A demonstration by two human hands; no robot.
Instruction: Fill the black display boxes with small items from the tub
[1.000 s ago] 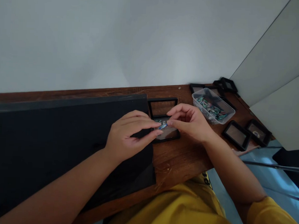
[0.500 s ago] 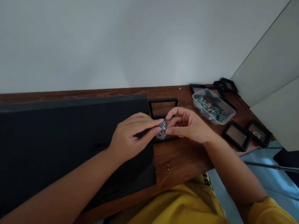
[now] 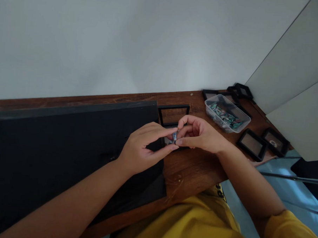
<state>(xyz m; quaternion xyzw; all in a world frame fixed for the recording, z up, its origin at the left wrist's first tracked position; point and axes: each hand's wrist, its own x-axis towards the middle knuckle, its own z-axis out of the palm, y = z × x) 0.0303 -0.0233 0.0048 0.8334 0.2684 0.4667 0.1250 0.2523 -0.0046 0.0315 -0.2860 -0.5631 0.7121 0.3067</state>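
Note:
My left hand reaches in from the left, its thumb and forefinger set at the lower and upper ends of a small shiny blue-silver piece. On the other side, my right hand pinches the same piece between thumb and fingers. What exactly the piece is, I cannot make out. Just beneath the hands lies an opened black frame with a see-through middle. Its near half is mostly covered by my fingers, and another small shiny bit shows there by my left thumb.
A clear plastic tub with many small greenish shiny pieces stands to the right. Black frames lie around it, one holding a round item. A large black panel covers the left of the wooden table, against a pale wall.
My left thumb and forefinger have moved slightly right and spread wider around the blue piece, which now stands more upright. My right hand has barely shifted.

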